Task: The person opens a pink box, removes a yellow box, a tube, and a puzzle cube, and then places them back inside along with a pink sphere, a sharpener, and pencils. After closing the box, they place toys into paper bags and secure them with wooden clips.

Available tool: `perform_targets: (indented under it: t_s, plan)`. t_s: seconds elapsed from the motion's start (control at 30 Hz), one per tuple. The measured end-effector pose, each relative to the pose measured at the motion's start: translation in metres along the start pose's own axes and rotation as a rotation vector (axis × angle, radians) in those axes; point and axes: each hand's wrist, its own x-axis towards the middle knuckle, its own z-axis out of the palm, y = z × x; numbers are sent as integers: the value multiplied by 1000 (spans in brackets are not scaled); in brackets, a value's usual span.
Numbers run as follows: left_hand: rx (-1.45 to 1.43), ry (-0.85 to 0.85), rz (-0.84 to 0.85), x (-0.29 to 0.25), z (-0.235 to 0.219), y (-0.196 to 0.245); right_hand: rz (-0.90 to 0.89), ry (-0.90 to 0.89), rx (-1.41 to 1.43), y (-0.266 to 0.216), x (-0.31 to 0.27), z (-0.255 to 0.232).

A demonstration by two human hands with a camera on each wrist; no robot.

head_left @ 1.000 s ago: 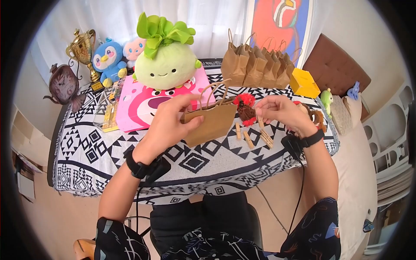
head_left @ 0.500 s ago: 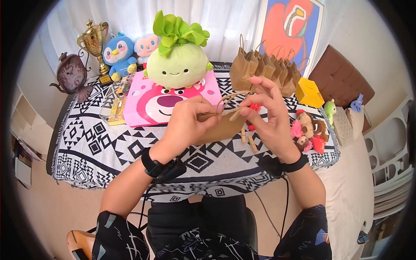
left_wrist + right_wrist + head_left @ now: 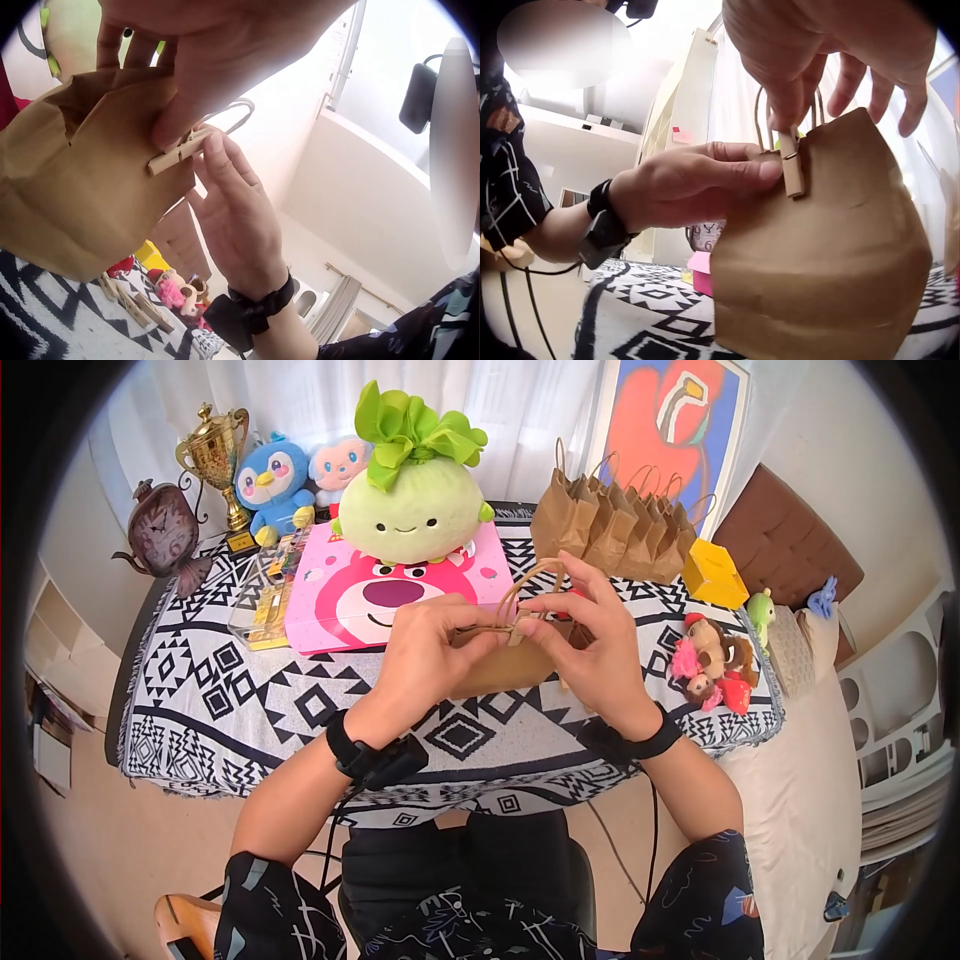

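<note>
Both hands at the brown paper bag [image 3: 505,678], which I have upright between them. Left hand [image 3: 430,655] pinches its top edge, thumb on the near face. Right hand [image 3: 590,645] pinches the upper end of a wooden clothespin [image 3: 792,171]; pin straddles the bag rim just beside the left thumb, other right fingers spread. Looped handles [image 3: 757,116] rise above the rim. Can't tell from my feeds whether the bag's base touches the patterned cloth [image 3: 200,730].

Markings: pink box [image 3: 310,590], beyond the left hand, has a big printed bear face. Clock [image 3: 165,530], far left of the left hand, shows numerals; I get a 6 in the right wrist view, rest too small. Trophy [image 3: 213,450] next to it has a plate on its base, lettering too small for me.

Containers: bag in hand, inside hidden from me. Row of similar paper bags [image 3: 610,525] stands beyond the right hand, handles up, contents hidden. Yellow box [image 3: 713,575] just right of that row. Clear case [image 3: 265,615], left of the pink box, holds yellow and coloured pieces, too small to name. Green plush [image 3: 410,515] sits on the pink box.

Also: loose pins [image 3: 155,313] on the cloth near the bag; pile of small dolls [image 3: 710,660] right of the right hand.
</note>
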Motion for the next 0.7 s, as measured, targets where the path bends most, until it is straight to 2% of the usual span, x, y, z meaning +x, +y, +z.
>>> perform_targets:
  t_s: [0.03,0.1,0.13,0.2,0.27,0.33,0.4,0.43,0.5,0.53,0.6,0.63,0.7]
  plan:
    - [-1,1,0,0,-1,0,-1,-1,-1,0,-2,-2]
    - [-20,-7,-17,0,-5,0,-19,172,295,-4,-6,-5]
    - [-23,0,-18,0,-5,-2,-23,166,294,-6,-7,-12]
    - [-47,22,18,-1,-5,-7,257,-97,140,-10,-9,-28]
    - [-83,-14,-25,0,-6,-3,298,-129,221,10,-17,-24]
    - [-119,-46,-65,2,-8,2,-2,-196,-1,20,-20,-28]
    - [-136,-67,-57,3,-8,6,8,-160,36,11,-14,-40]
    - [-139,-64,-58,5,-5,6,82,-158,47,8,-8,-53]
    - [-138,247,158,13,0,7,299,-99,46,8,2,-76]
    - [-141,251,159,14,-3,5,441,-39,33,11,8,-86]
    - [147,-3,105,16,-12,-1,468,82,52,22,30,-96]
    - [144,-1,110,18,-10,-2,465,84,47,27,42,-94]
    - [280,-197,196,20,-1,-6,387,190,113,39,65,-81]
